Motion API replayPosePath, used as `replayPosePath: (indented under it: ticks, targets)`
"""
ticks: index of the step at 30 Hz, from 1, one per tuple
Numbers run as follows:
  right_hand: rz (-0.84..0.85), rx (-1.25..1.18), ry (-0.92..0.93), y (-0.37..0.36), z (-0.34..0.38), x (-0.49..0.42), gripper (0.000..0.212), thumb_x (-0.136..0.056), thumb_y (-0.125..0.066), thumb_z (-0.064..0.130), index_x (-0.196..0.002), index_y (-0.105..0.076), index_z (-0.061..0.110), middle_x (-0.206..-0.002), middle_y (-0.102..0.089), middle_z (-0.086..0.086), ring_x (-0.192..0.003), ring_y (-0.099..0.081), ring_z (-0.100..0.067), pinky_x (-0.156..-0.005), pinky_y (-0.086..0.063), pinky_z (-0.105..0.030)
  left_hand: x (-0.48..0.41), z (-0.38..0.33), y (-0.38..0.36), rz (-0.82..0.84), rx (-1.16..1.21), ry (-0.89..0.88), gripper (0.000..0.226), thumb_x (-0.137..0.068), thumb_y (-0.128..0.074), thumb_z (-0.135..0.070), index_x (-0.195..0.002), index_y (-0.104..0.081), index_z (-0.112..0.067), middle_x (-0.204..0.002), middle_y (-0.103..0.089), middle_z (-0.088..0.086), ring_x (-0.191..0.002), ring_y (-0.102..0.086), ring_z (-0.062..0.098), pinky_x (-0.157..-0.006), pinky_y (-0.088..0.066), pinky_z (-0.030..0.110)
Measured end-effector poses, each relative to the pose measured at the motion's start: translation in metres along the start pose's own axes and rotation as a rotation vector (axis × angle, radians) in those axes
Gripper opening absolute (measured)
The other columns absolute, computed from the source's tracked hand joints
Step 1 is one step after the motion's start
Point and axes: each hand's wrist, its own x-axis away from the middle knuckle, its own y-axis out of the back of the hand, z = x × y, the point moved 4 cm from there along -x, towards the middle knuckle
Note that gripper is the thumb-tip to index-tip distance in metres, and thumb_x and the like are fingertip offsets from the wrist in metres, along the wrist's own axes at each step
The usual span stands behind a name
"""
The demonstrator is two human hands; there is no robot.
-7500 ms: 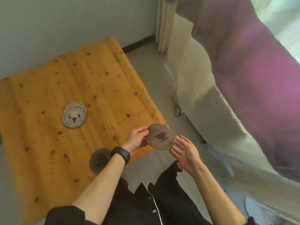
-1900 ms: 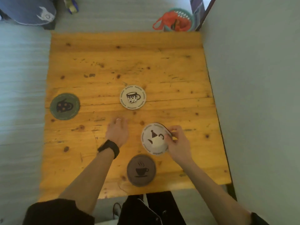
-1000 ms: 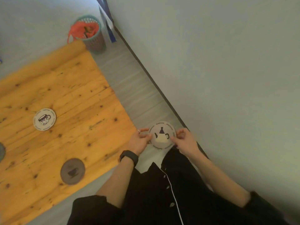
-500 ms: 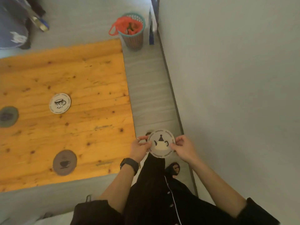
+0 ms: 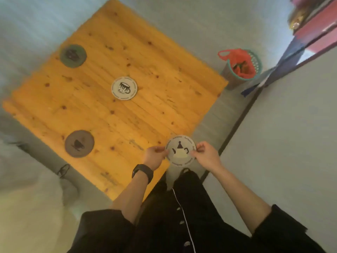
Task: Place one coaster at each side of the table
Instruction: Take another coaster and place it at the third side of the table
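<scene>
I hold a white teapot coaster (image 5: 181,151) flat between both hands, over the near right edge of the wooden table (image 5: 164,70). My left hand (image 5: 154,156) pinches its left rim and my right hand (image 5: 206,156) pinches its right rim. On the table lie three more coasters. A brown cup coaster (image 5: 79,143) sits near the left edge, a white mug coaster (image 5: 124,88) near the middle, and a dark green coaster (image 5: 73,55) at the far left corner.
A teal basket with a red bag (image 5: 240,66) stands on the floor past the table's far right corner. A grey wall (image 5: 282,134) runs close along my right. A narrow strip of floor lies between table and wall. Pale bedding (image 5: 27,207) is at the lower left.
I have walked round the table with the teapot coaster held in both hands; the table now appears turned and the coaster is above its edge instead of over the floor.
</scene>
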Motion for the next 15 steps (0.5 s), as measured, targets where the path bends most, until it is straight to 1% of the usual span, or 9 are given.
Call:
replayPosePath:
  ticks: [2,4,6,7,9,10,14,15]
  targets:
    - [0.071,0.101,0.068,0.005,0.03,-0.033,0.021,-0.087,-0.074,0.031,-0.086,-0.053,0.031,-0.086,-0.064,0.014,-0.076,-0.059,0.001,-0.057,-0.041,-0.021,-0.011,-0.005,0.004,-0.088,0.067,0.035,0.043,-0.09,-0.068,-0.037,-0.125,-0.063,-0.012,-0.116,-0.069,0.006,-0.102,-0.066,0.026,-0.095,-0.053,0.045]
    - [0.14,0.191,0.144,0.005,0.055,-0.066,0.023,-0.087,-0.073,0.031,-0.085,-0.051,0.033,-0.086,-0.061,0.017,-0.075,-0.056,0.003,-0.056,-0.038,-0.018,-0.022,-0.008,0.006,-0.175,0.116,0.073,0.041,-0.09,-0.067,-0.04,-0.122,-0.065,-0.016,-0.119,-0.068,0.004,-0.106,-0.064,0.025,-0.093,-0.053,0.042]
    - [0.223,0.275,0.218,0.003,0.075,-0.098,0.023,-0.088,-0.073,0.032,-0.085,-0.05,0.033,-0.087,-0.062,0.015,-0.076,-0.057,0.0,-0.058,-0.04,-0.019,-0.033,-0.012,0.007,-0.277,0.169,0.114,0.039,-0.09,-0.066,-0.04,-0.12,-0.067,-0.016,-0.12,-0.069,0.004,-0.109,-0.063,0.025,-0.09,-0.052,0.036]
    - [0.269,0.327,0.241,0.001,0.082,-0.113,0.022,-0.089,-0.071,0.032,-0.086,-0.05,0.033,-0.089,-0.062,0.014,-0.078,-0.058,-0.001,-0.061,-0.042,-0.02,-0.038,-0.012,0.007,-0.332,0.207,0.148,0.038,-0.09,-0.066,-0.039,-0.12,-0.068,-0.015,-0.121,-0.069,0.004,-0.11,-0.063,0.025,-0.091,-0.052,0.036]
    - [0.359,0.475,0.286,-0.003,0.094,-0.137,0.016,-0.092,-0.068,0.034,-0.093,-0.052,0.03,-0.092,-0.061,0.012,-0.081,-0.059,-0.005,-0.067,-0.047,-0.024,-0.045,-0.014,0.001,-0.431,0.301,0.243,0.037,-0.09,-0.067,-0.036,-0.119,-0.07,-0.014,-0.121,-0.069,0.005,-0.111,-0.063,0.026,-0.094,-0.052,0.037]
    - [0.385,0.538,0.316,-0.003,0.099,-0.148,0.016,-0.092,-0.067,0.035,-0.097,-0.053,0.028,-0.093,-0.06,0.012,-0.083,-0.06,-0.008,-0.07,-0.049,-0.025,-0.047,-0.016,-0.004,-0.467,0.339,0.285,0.036,-0.089,-0.067,-0.035,-0.119,-0.07,-0.015,-0.119,-0.07,0.005,-0.11,-0.063,0.026,-0.093,-0.052,0.036]
    - [0.474,0.697,0.415,-0.009,0.118,-0.179,0.016,-0.093,-0.065,0.038,-0.099,-0.057,0.026,-0.098,-0.064,0.005,-0.083,-0.06,-0.013,-0.069,-0.048,-0.027,-0.052,-0.019,-0.022,-0.598,0.456,0.378,0.03,-0.088,-0.067,-0.037,-0.111,-0.072,-0.017,-0.109,-0.072,0.003,-0.098,-0.065,0.022,-0.079,-0.049,0.029]
    - [0.477,0.736,0.441,-0.01,0.121,-0.185,0.016,-0.093,-0.065,0.039,-0.099,-0.059,0.025,-0.101,-0.064,0.004,-0.086,-0.06,-0.014,-0.072,-0.049,-0.029,-0.054,-0.02,-0.025,-0.63,0.477,0.395,0.029,-0.088,-0.067,-0.038,-0.108,-0.072,-0.018,-0.105,-0.072,0.001,-0.094,-0.064,0.021,-0.075,-0.047,0.028]
